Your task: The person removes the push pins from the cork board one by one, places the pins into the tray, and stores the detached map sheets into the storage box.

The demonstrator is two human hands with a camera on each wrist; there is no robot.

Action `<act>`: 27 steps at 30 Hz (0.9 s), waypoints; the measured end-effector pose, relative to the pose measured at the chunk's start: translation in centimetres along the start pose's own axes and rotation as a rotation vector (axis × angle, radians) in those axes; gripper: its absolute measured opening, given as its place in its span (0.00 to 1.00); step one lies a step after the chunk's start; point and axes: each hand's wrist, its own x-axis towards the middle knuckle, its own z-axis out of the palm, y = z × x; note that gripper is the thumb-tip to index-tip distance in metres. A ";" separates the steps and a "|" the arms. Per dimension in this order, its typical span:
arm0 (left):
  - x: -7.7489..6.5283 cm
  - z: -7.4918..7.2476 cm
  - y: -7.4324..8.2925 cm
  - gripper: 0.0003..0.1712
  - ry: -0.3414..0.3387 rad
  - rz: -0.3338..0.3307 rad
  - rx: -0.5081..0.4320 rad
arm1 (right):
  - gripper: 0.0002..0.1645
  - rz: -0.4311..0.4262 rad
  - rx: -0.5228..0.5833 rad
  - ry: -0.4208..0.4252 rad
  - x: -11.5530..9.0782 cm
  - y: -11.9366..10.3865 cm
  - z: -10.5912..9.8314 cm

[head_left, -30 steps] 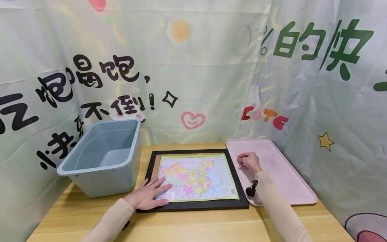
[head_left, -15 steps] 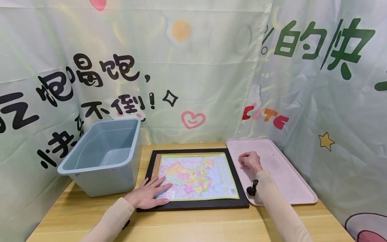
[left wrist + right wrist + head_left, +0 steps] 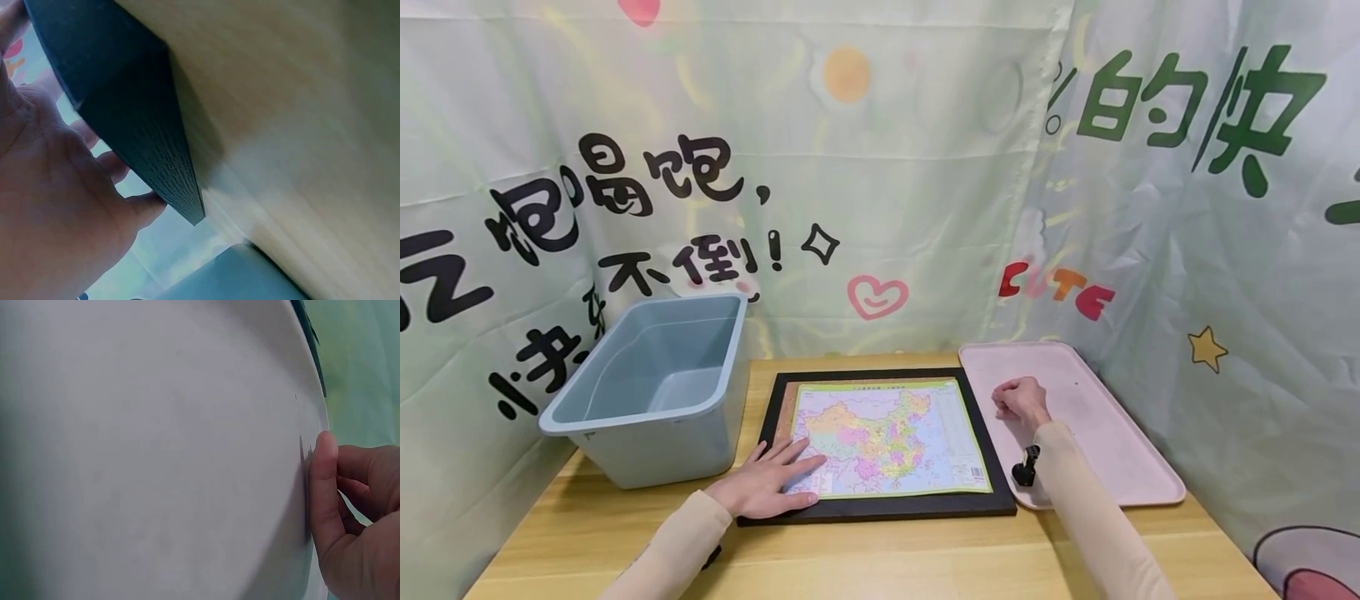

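A colourful map lies on a cork board with a black frame at the middle of the table. My left hand rests with fingers spread on the lower left corner of the map and frame. In the left wrist view, the left hand reaches over the frame's dark edge. My right hand is low over the left part of a pink tray, fingers bent. In the right wrist view, the thumb of the right hand is close to the tray surface; whether anything small is pinched is hidden.
A deep blue-grey plastic bin stands at the left of the wooden table. The tray carries a tiny dark speck. A printed fabric curtain closes off the back and sides.
Since one second ago my right hand has shifted very slightly to the right over the tray. The left hand, map and frame stay in place.
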 end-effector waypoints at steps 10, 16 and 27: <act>-0.1 -0.4 0.1 0.36 0.034 0.031 0.049 | 0.14 -0.020 0.038 0.001 -0.2 0.0 -0.2; 0.0 -0.2 -0.1 0.36 0.062 0.053 0.109 | 0.13 -0.018 0.054 -0.021 -0.6 0.0 0.0; -0.1 0.7 -0.8 0.35 0.097 0.105 0.182 | 0.12 -0.173 -0.021 -0.219 -1.8 -1.2 1.5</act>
